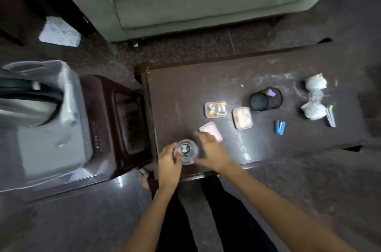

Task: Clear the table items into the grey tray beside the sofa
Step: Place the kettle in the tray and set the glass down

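While both hands, left hand (169,161), right hand (212,153), grip one glass (186,151), three boxes (242,118), two wads (313,110).

Left hand (169,161): fingers curled, palm facing 3 o'clock, pressed to the 9 o'clock side of the glass (186,151).
Right hand (212,153): fingers spread toward 10 o'clock, cupping the 3 o'clock side (blurred).
Forearms: bare, both reaching toward 12 o'clock, converging.
Left foot (144,178): bare, at 7 o'clock of the hands.

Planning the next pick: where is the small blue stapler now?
In the head view, the small blue stapler lies on the dark wooden table's right half, right of the beige lidded box.
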`<state>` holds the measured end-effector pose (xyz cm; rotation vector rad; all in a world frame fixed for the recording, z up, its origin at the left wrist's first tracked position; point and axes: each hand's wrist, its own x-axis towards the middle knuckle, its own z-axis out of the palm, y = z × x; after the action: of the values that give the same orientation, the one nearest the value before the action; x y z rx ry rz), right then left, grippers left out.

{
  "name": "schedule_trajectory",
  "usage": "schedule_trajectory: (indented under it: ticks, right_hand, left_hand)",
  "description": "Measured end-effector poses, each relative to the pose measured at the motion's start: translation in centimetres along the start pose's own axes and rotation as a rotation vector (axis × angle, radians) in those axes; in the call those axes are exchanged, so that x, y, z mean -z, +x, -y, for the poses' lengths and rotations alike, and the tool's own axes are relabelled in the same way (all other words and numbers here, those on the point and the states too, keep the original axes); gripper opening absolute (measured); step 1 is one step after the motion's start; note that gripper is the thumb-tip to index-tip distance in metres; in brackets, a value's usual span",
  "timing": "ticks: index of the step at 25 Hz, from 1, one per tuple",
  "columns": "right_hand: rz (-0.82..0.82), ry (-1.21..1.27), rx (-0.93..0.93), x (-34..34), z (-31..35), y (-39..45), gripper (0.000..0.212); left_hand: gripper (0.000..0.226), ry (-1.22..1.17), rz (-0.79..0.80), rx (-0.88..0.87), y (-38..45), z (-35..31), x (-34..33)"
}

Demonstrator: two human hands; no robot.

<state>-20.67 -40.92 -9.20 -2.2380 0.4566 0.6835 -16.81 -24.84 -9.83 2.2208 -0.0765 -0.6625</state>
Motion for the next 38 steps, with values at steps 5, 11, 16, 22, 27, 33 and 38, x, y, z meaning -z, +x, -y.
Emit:
schedule_trajectory:
  ticks: [5, 11, 16, 22, 27, 33, 38]
  right_hand:
    - [0.085, -0.164, 0.180, -4.2, -1.2, 2.0, 0.109]
    - [-0.004, -0.149, 0.183, -3.5, -2.1, 1.8, 0.091]
    - [-0.236, -0.045, 0.140, 0.3, -4.8, -4.0, 0.082]
    - [-0.413, 0.020, -0.054, 8.4, -11.4, -9.8, 0.087]
    - [-0.538, 0.007, -0.188, 17.0, -19.1, -10.8, 0.087]
    - [-0.493, -0.067, -0.187, 24.1, -26.7, -6.7, 0.089]
    - [-0.397, -0.084, -0.146, 25.3, -29.2, -2.8, 0.088]
  left_hand:
    - [0.023, -0.039, -0.142, 0.143, 0.3, 0.1, -3.1]
    - [0.020, -0.045, -0.103, 0.087, 0.4, -1.1, -2.7]
    - [0.016, -0.065, -0.009, -0.091, -1.8, -5.3, -4.5]
    - [0.017, -0.197, 0.204, -0.213, -2.4, -13.7, -11.7]
    - [0.015, -0.229, 0.232, -0.259, -0.6, -20.8, -19.5]
    - [0.017, -0.222, 0.104, -0.176, 2.1, -23.6, -24.7]
    - [0.015, -0.212, 0.043, -0.158, 2.9, -24.3, -26.7]
